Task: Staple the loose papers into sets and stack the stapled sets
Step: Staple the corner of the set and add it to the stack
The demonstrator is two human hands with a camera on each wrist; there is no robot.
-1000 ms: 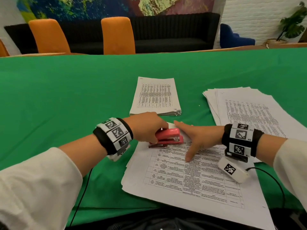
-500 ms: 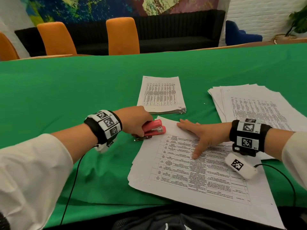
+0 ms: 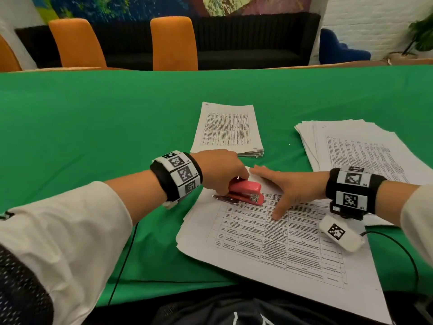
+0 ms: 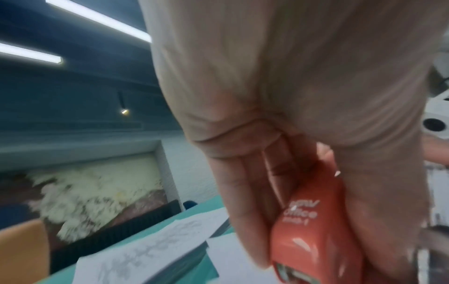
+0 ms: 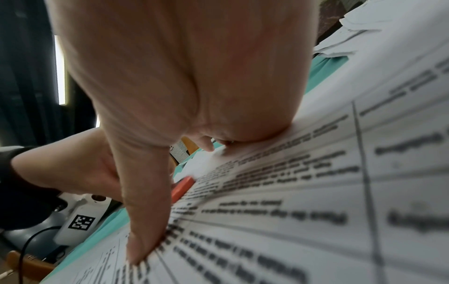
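While the left hand (image 3: 220, 171) grips it, the glossy red stapler (image 3: 246, 192) straddles the printed sheets' (image 3: 269, 233) corner.

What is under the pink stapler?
The pink stapler sits over the top left corner of the paper set, gripped by the left hand. That corner itself is covered, so no staple can be seen there.

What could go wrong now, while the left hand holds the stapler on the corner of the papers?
The right hand lies flat beside the red stapler; a finger could get pinched. The sheets look slightly fanned at their left edge, so the left hand might staple them misaligned.
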